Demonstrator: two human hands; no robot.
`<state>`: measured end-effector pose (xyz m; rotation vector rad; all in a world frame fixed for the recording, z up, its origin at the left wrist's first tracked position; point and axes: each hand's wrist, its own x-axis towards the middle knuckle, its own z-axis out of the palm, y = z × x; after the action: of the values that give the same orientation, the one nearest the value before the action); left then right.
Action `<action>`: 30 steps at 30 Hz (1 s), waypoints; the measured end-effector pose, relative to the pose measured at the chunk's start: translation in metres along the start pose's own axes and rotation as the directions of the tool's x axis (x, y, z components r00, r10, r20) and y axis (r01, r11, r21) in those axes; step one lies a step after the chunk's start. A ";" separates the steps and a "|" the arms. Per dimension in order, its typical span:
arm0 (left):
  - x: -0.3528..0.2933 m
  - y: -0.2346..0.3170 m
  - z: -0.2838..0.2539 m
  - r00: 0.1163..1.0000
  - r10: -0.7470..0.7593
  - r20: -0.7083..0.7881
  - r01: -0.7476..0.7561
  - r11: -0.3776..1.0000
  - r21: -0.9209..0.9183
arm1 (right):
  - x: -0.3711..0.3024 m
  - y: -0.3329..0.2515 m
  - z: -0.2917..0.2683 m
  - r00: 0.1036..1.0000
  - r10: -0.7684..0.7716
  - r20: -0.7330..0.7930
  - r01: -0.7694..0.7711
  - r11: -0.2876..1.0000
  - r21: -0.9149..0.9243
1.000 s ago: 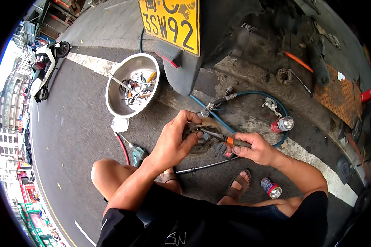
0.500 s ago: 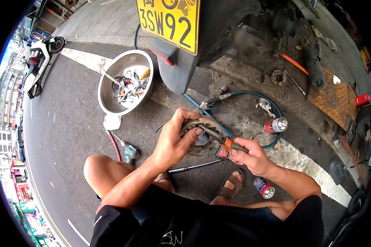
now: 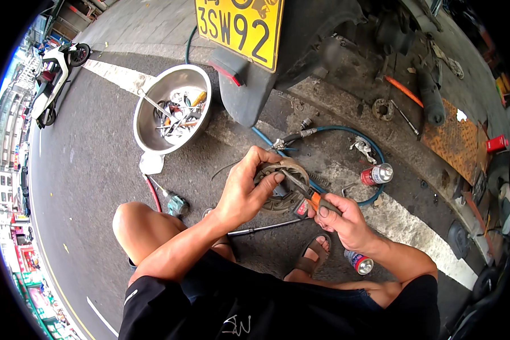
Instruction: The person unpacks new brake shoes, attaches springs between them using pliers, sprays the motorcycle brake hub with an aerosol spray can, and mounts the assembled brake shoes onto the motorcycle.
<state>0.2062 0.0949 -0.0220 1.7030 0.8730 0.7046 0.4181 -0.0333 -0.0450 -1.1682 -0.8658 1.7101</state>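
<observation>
A round, dirty brake shoe assembly [image 3: 293,205] with curved shoes is held above the pavement in front of me. My left hand [image 3: 245,187] grips its left side, fingers over the upper rim and thumb pressed inside it. My right hand [image 3: 345,218] is wrapped round the handles of long-nosed pliers [image 3: 317,199], orange and dark, with the thumb along the top. The metal jaws reach up and left into the assembly, close to my left thumb; what their tip grips is too small to tell.
A steel basin [image 3: 139,122] of tools stands at left, beside an impact driver [image 3: 177,205]. A blue hose [image 3: 374,144] loops ahead. Spray cans [image 3: 377,174] [image 3: 360,263] lie at right. A long metal bar [image 3: 260,229] lies before my feet. A vehicle's mudguard [image 3: 245,102] hangs above.
The brake shoe assembly is tipped slightly differently, and the pliers and both hands have shifted a little. The whole view has moved slightly. Both grips stay the same.
</observation>
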 end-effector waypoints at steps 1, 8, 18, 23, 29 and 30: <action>-0.001 0.000 0.000 1.000 -0.003 0.010 0.002 1.000 0.007 | -0.001 0.000 0.000 1.000 -0.002 -0.006 0.002 1.000 -0.006; 0.003 -0.013 0.002 0.976 0.216 -0.018 -0.214 0.973 0.084 | -0.004 0.002 0.005 0.999 0.019 -0.035 -0.019 1.000 -0.013; -0.004 0.008 -0.006 0.990 -0.139 -0.037 0.137 0.988 -0.068 | 0.019 -0.019 -0.009 0.979 0.078 0.190 -0.063 0.995 -0.083; -0.011 -0.004 -0.005 0.987 -0.159 0.022 0.160 0.976 -0.146 | 0.017 -0.018 -0.021 0.953 0.101 0.285 -0.065 0.989 -0.134; -0.004 -0.015 -0.032 0.955 -0.272 -0.118 0.244 0.947 -0.207 | 0.010 -0.021 -0.039 0.962 0.133 0.237 -0.131 0.991 -0.025; -0.005 -0.014 -0.032 0.952 -0.278 -0.127 0.246 0.944 -0.218 | 0.015 -0.020 -0.044 0.962 0.145 0.231 -0.124 0.987 -0.106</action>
<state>0.1748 0.1109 -0.0264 1.3345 1.0791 0.7240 0.4624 -0.0092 -0.0462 -1.1176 -1.0385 1.9693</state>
